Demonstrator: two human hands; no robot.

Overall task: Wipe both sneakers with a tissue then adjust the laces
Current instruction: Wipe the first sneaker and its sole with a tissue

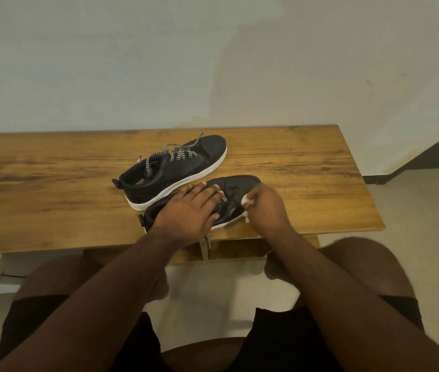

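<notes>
The right hand (265,204) pinches a small wad of white tissue (248,202), curled fingers pressing it against the side of the near black leather sneaker with a white sole (236,193), close to the toe. At 9 o'clock from it, the left hand (190,210) lies flat, fingers straight, pressing on that sneaker's laces; one zigzag lace end seems to dangle over the table edge. At 11 o'clock, touching it, stands the 2nd matching black sneaker (172,171) with loose black-and-white laces. Both rest on the long brown wooden table (307,167).
</notes>
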